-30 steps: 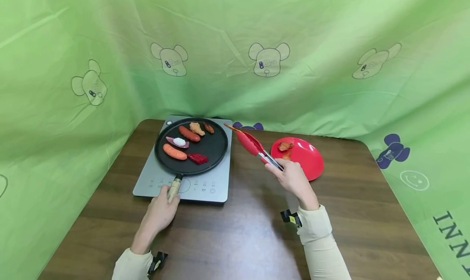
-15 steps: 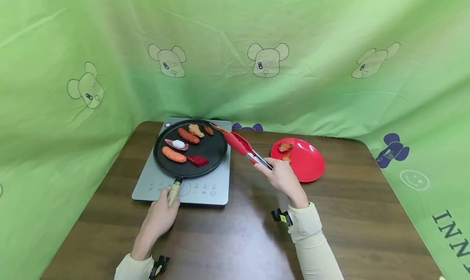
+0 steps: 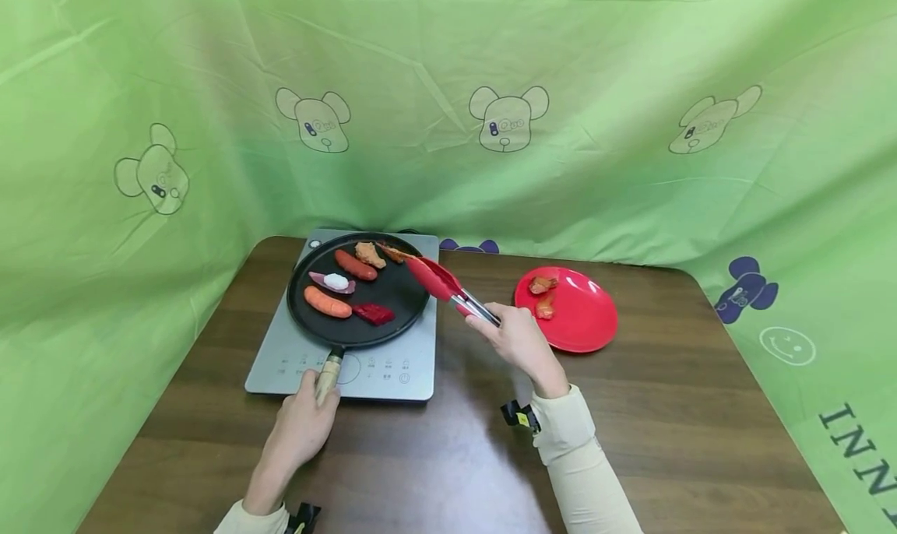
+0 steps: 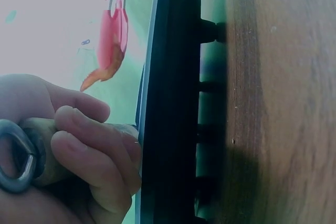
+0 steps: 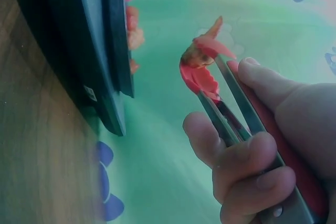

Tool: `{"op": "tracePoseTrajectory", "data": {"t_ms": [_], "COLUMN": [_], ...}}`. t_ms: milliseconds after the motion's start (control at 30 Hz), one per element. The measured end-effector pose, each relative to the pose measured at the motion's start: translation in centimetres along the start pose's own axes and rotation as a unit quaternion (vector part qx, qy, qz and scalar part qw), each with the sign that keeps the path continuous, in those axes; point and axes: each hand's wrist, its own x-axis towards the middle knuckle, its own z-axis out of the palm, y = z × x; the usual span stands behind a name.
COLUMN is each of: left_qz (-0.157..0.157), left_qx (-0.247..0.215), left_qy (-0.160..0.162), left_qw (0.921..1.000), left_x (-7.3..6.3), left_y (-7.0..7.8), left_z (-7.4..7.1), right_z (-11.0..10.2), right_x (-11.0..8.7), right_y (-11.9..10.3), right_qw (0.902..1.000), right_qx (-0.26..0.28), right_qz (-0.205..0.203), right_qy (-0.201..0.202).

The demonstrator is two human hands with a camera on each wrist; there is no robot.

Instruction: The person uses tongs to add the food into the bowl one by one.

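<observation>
Left hand [image 3: 301, 425] grips pan handle [image 3: 327, 377]; pan [image 3: 402, 294] just ahead, on cooker [image 3: 415, 351]; right hand [image 3: 520, 343] holds tongs [image 3: 436, 279] pinching meat piece [image 5: 195, 59], ahead-left of hand, above pan; red plate [image 3: 587, 310] just right of hand.

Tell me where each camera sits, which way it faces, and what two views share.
Head: worn on the head, facing forward and down at pan and red plate; left hand, right hand and sleeves show.
Left wrist: on that wrist, facing the pan handle and cooktop edge; left hand and part of right hand show.
Right wrist: on that wrist, facing the tongs and food in them; the right hand shows.
Both wrist views show the tongs gripping food.
</observation>
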Motion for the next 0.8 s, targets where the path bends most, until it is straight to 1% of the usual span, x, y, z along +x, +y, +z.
{"op": "tracePoseTrajectory", "data": {"t_ms": [133, 433, 633, 800], "left_qz": [-0.004, 0.002, -0.001, -0.003], "left_qx": [-0.001, 0.001, 0.000, -0.002], "left_qy": [-0.002, 0.003, -0.001, -0.003], "left_qw": [1.0000, 1.0000, 1.0000, 1.0000], "left_x": [-0.2, 0.0, 0.1, 0.0], "left_y": [-0.1, -0.1, 0.0, 0.1], "left_z": [0.0, 0.0, 0.0, -0.1], "right_z": [0.5, 1.3, 1.9, 2.3], "right_x": [0.0, 0.1, 0.4, 0.7], "right_y": [-0.1, 0.0, -0.3, -0.6], "right_qw": [0.9999, 0.9994, 0.9977, 0.9953], "right_qx": [-0.007, -0.029, -0.062, -0.091], "right_qz": [-0.009, -0.016, -0.029, -0.033], "right_qy": [-0.002, -0.002, -0.002, 0.006]}}
